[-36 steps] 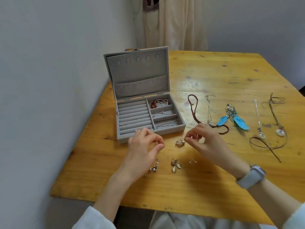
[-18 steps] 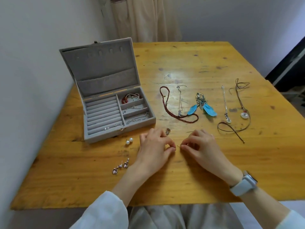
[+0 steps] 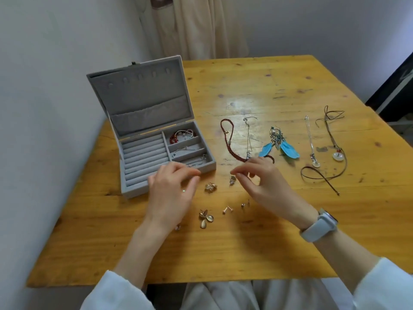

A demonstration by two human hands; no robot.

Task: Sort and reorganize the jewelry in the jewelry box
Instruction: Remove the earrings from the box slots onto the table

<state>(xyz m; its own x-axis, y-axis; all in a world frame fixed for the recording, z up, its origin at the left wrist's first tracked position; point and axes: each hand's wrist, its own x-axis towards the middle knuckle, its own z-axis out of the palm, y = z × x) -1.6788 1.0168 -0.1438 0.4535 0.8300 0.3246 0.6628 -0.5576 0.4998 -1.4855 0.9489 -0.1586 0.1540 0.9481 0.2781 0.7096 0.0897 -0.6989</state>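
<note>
Head view, looking down over a yellow wooden table (image 3: pixel 257 247): the left hand (image 3: pixel 172 191) hovers at the near right corner of the open grey velvet jewelry box (image 3: pixel 154 139), fingers curled with thumb and forefinger drawn together, though whether anything sits between them I cannot tell. Across from it, the right hand (image 3: pixel 261 182) pinches a small silver charm earring (image 3: pixel 232 180) at its fingertips, the piece dangling just above the wood. Between the two hands lies a gold flower-shaped earring (image 3: pixel 210 187). Nearer the person than both hands are a gold petal-drop earring (image 3: pixel 205 218), a tiny rose-gold stud (image 3: pixel 227 209) and a small silver stud (image 3: pixel 243 205) just under the right palm. Beyond the left hand, the box's right compartments hold a red beaded bracelet (image 3: pixel 175 138) and thin silver chains (image 3: pixel 186 149), with ring rolls to the left. Beyond the right hand runs a dark red beaded necklace (image 3: pixel 229 142), a fine silver chain necklace (image 3: pixel 249 135) and blue feather earrings (image 3: pixel 279 146). Out to the right hand's far side lie a silver pendant necklace (image 3: pixel 311 142) and a brown cord necklace with a white disc (image 3: pixel 335 153). A pale grey watch (image 3: pixel 319 225) wraps the right wrist.
</note>
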